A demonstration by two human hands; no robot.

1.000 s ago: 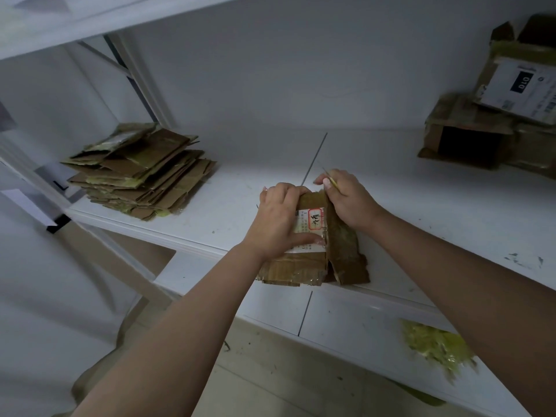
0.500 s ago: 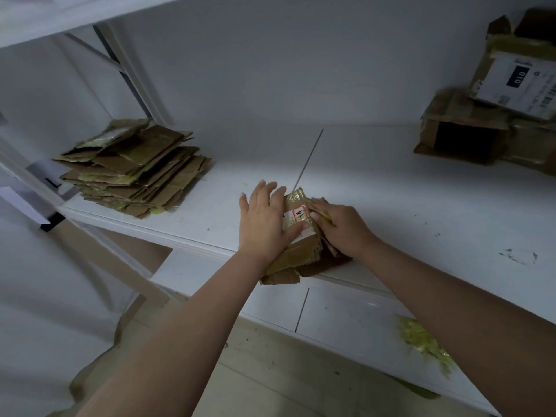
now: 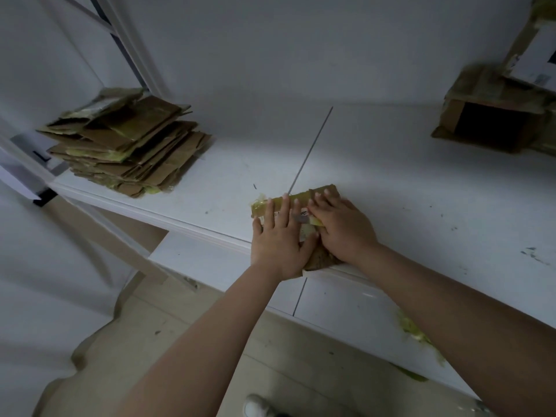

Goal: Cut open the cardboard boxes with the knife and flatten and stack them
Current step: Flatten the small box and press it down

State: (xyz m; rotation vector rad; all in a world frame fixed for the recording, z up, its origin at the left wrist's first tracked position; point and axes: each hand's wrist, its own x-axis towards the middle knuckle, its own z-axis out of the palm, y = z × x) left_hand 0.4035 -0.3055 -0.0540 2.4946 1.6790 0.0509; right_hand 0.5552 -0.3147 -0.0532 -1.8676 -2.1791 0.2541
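We are pressing both palms down, left hand (image 3: 278,236) and right hand (image 3: 341,227), fingers straight, on the flattened box (image 3: 296,198) under them at the shelf (image 3: 421,191) edge. It looks light, springy; grip its long edges for the stack (image 3: 126,142), well left.

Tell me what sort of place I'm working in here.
Probably a storeroom or packing area: white metal shelving, a stack of flattened cardboard at its left end, and unopened boxes waiting at the right.
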